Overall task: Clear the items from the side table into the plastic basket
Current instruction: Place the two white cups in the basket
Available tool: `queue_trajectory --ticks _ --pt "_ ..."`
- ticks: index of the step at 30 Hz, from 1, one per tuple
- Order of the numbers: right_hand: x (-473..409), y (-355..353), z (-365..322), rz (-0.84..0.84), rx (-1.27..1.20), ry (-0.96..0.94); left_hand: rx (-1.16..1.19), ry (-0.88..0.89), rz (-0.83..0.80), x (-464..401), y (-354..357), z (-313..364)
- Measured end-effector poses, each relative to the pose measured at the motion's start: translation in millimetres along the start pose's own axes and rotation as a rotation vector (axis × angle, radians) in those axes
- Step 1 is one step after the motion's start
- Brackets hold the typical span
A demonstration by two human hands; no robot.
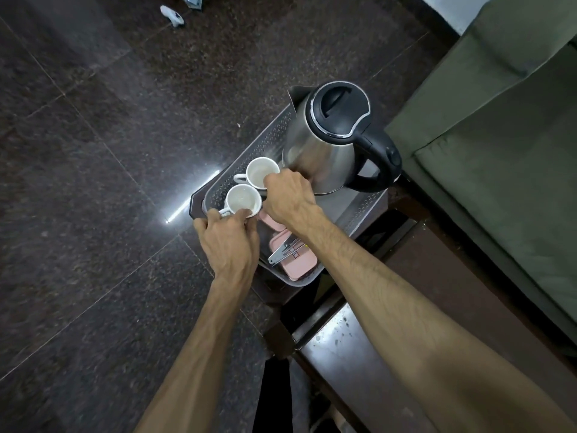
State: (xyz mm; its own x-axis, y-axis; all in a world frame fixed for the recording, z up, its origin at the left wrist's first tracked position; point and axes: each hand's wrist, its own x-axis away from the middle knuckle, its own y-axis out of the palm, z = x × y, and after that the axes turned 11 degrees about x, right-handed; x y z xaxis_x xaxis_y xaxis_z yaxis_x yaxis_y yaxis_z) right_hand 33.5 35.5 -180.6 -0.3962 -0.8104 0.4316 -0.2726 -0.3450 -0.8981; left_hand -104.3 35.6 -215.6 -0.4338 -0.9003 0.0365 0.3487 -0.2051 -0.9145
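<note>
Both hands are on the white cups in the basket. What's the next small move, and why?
Probably let go and lift both hands clear. The left hand and right hand each grip a white cup that already seems seated upright inside the basket, beside the kettle.

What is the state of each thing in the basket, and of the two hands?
Kettle: upright in the basket, lid closed.
Far cup: upright, looks empty, right hand on its rim.
Near cup: upright, looks empty, left hand on it.
Pink boxes: lying flat in the basket.
Metal tongs: lying on a pink box.
Basket: on the side table.
Left hand: gripping the near cup.
Right hand: gripping the far cup.
</note>
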Motion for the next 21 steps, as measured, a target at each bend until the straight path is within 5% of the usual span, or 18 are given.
queue_trajectory --ticks 13,21 --pt "76 7 45 0.299 -0.396 0.074 0.288 -0.004 0.130 56 -6 40" --pt "190 58 113 0.466 -0.689 0.418 0.552 0.195 -0.132 154 25 132"
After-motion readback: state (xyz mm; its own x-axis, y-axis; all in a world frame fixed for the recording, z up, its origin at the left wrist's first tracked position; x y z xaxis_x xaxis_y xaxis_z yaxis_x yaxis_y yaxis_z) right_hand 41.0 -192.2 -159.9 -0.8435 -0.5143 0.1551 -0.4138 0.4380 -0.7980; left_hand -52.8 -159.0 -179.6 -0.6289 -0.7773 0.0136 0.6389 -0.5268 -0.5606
